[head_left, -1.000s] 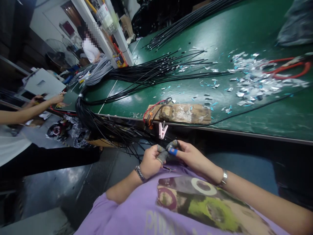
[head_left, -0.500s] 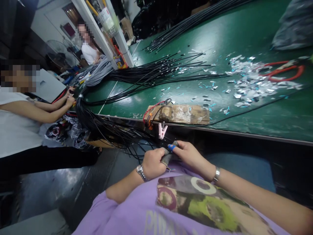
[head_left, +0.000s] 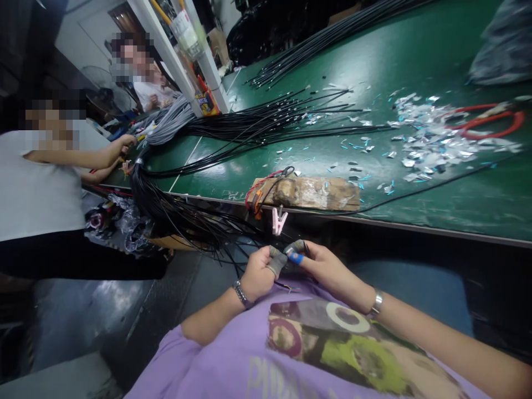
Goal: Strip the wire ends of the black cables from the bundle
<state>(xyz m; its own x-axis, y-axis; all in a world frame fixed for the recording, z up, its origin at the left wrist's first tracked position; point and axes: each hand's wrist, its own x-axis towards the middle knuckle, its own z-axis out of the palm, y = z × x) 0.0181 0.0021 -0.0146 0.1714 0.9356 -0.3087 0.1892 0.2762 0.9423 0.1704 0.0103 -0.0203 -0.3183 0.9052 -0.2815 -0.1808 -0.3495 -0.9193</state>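
My two hands meet in front of my purple shirt, just below the bench edge. My left hand (head_left: 262, 269) is closed, its thumb and forefinger in grey finger covers pinching a black cable. Thin bared wire ends (head_left: 288, 287) of the cable stick out beneath it. My right hand (head_left: 322, 267) is also closed, its fingertips touching those of the left; a blue wrap covers its thumb. A small dark piece shows at its fingers, too small to name. A bundle of black cables (head_left: 195, 221) hangs from the bench to the left of my hands.
A wooden block (head_left: 324, 194) with a pink clip (head_left: 279, 220) sits at the edge of the green bench (head_left: 399, 50). Foil scraps (head_left: 432, 138), red-handled scissors (head_left: 490, 124) and black cables (head_left: 266, 119) lie on it. One co-worker (head_left: 45, 183) stands at left, another (head_left: 152, 88) farther back.
My hands have shifted slightly, the fingertips now closer together and the grey finger covers more exposed. The near co-worker's arm has reached up over the bench; the far one has raised their hands.
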